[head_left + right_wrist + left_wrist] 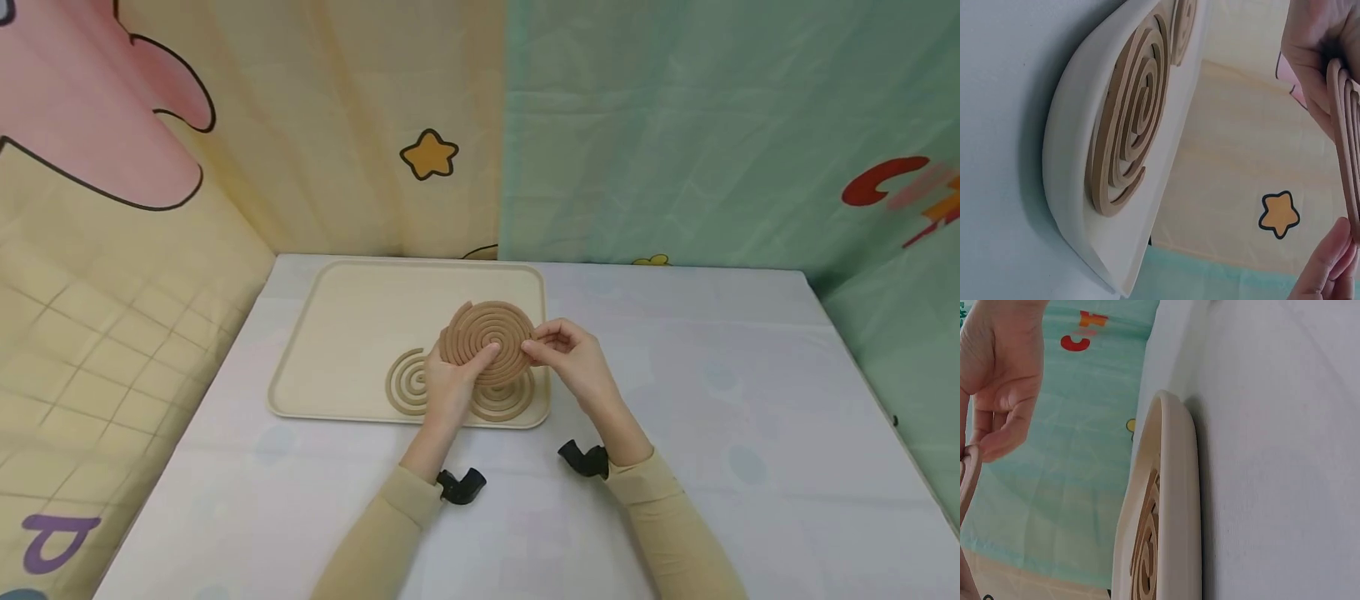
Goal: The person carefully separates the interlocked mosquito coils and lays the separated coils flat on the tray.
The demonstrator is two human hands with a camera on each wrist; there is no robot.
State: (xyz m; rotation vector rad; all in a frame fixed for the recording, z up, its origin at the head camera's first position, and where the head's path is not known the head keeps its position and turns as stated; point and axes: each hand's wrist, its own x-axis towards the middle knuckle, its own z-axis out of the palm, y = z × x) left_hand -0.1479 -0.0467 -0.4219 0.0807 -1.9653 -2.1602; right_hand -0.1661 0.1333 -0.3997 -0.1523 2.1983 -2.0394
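Note:
A brown mosquito coil (491, 321), its rings packed close together, is held up above the tray's right part. My left hand (447, 387) grips it from the left, thumb lying across its face near the centre. At its right edge my right hand (573, 358) pinches the rim between thumb and fingers. Below lie two spiral coils with wider gaps, a left coil (401, 385) and a right coil (504, 408), partly hidden by the left hand and held coil. In the right wrist view the held coil (1345, 150) appears edge-on between both hands.
The cream tray (337, 333) with a low raised rim stands on a table with a white cloth (712, 433). Printed curtains (652, 133) hang behind and at the sides. Each wrist carries a black camera mount (462, 486).

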